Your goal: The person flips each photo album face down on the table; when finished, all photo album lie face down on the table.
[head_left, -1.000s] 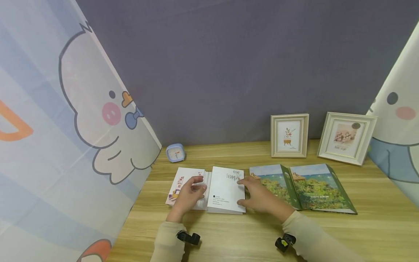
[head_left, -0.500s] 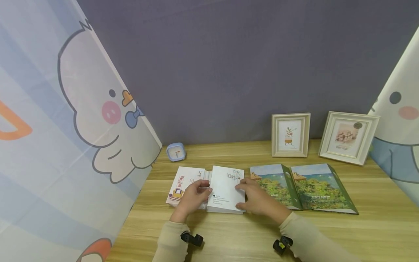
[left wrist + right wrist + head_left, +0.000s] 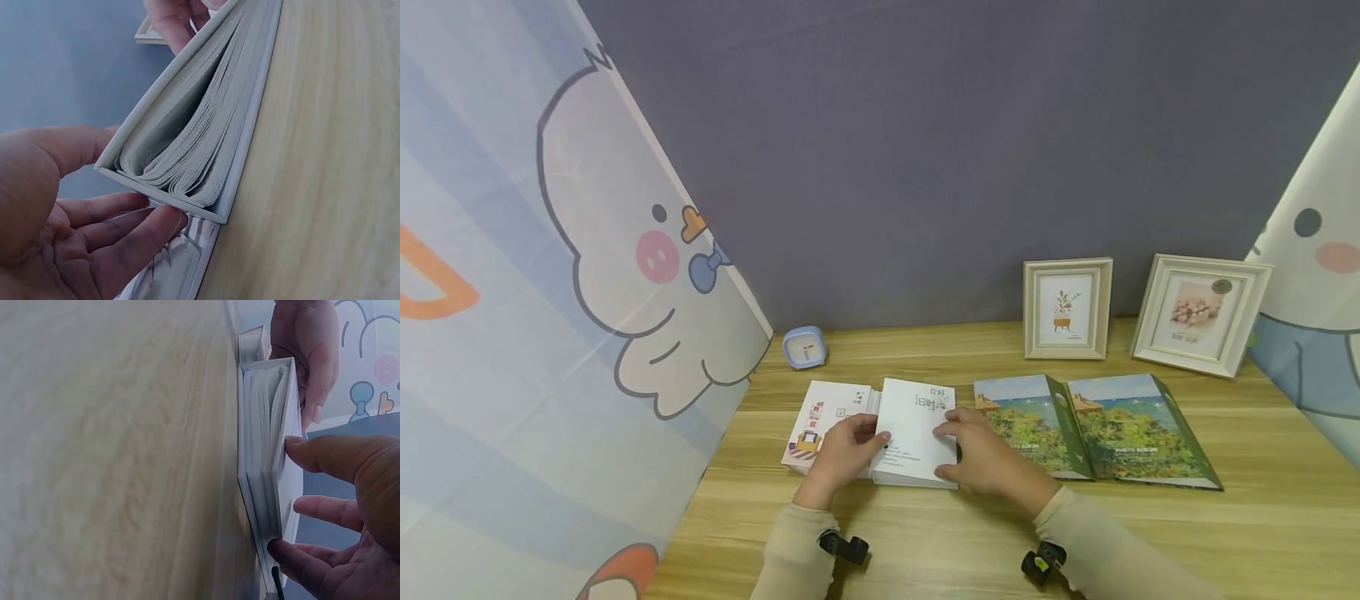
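"Which way does the white, rectangular hardcover album [image 3: 916,437] point?"

"Straight away from the person. Its long axis runs near to far on the light wood table [image 3: 955,542], title lettering at the far end, spine to the left. It's thicker at the spine, so the cover slopes down rightward (the left wrist view shows the pages fanned apart)."

"And the hands?"

"The left hand [image 3: 846,450] pinches the spine side, thumb at the cover, fingers against the spine. The right hand [image 3: 983,450] keeps thumb and fingers spread, tips touching the right side; how hard they press, I can't tell."

"What crowds it?"

"Just left lies a white hardcover book with a colourful print [image 3: 820,412], partly hidden by the left hand. To the right, near it, is a green landscape-print photo album [image 3: 1024,412], the right hand in front of its near left corner. A matching photo album [image 3: 1138,429] lies further right. Well apart, at the back, stand a small blue rounded-square clock [image 3: 805,347], a cream rectangular picture frame [image 3: 1067,308] and a second, angled cream frame [image 3: 1199,317]."
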A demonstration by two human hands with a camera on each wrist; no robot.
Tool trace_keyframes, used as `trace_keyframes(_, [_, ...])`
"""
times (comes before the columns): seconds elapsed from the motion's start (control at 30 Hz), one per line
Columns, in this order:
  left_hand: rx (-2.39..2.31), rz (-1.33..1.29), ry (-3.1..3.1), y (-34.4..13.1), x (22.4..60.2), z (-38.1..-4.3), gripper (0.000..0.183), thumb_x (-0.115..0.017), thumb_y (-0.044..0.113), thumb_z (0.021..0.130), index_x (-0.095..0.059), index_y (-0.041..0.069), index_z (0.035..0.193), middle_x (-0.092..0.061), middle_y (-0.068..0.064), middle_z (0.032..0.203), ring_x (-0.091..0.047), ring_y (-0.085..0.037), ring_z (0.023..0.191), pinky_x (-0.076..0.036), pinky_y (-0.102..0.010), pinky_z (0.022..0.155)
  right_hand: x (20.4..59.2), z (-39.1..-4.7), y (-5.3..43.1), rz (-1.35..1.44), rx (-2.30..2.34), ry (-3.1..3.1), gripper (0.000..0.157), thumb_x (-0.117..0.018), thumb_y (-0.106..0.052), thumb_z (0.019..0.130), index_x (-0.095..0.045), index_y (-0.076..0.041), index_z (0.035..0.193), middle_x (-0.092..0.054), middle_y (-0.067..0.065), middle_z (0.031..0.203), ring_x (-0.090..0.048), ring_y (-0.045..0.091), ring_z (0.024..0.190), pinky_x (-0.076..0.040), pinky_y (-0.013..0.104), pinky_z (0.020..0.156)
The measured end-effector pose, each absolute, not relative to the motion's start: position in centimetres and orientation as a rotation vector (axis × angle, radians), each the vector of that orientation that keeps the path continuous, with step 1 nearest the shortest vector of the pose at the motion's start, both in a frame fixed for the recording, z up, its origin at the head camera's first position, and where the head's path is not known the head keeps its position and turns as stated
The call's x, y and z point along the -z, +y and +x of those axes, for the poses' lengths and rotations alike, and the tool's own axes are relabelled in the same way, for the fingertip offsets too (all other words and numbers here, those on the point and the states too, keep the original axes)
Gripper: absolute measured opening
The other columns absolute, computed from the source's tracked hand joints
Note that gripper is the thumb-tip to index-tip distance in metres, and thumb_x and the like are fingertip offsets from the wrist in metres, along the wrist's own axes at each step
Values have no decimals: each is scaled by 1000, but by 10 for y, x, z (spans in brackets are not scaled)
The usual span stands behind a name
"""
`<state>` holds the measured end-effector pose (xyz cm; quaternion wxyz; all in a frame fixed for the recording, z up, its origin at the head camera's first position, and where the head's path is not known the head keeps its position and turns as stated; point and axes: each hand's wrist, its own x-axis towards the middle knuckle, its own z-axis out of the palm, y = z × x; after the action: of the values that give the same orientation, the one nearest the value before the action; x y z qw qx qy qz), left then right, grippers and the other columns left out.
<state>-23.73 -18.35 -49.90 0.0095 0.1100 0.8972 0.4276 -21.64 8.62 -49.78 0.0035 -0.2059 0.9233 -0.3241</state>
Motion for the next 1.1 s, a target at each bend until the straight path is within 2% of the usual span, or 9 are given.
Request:
trace_keyframes(0.3, [-1300,308,2806,-182,497,-236,53,-82,33,94,-68,-1,131,-73,-12,122,-70,-26,109,-57,-46,96,499,-216,84,-649,1031,2899,53,-93,-28,80,-75,-6,125,-50,24,150,-40,49,143,-41,62,113])
trace_keyframes(0.6, [-1415,307,2736,-187,504,-239,45,-78,30,96,-70,3,132,-74,-7,122,-70,-22,111,-56,-46,99,500,-216,84,-637,1051,2890,52,-92,-28,80,-75,-6,124,-50,24,151,-40,48,144,-40,61,114])
trace_keyframes(0.8, [-1588,347,2653,-185,502,-239,44,-76,27,99,-69,1,134,-73,-12,124,-69,-27,116,-55,-46,102,499,-216,85,-644,1072,2899,54,-92,-27,80,-74,-4,125,-49,24,151,-41,47,143,-40,59,114])
trace_keyframes(1.1, [-1769,287,2541,-182,500,-238,40,-74,24,100,-70,1,132,-71,-18,128,-72,-27,108,-60,-32,90,498,-216,86,-627,1087,2888,54,-91,-27,80,-73,-5,126,-48,23,152,-40,46,144,-40,59,114])
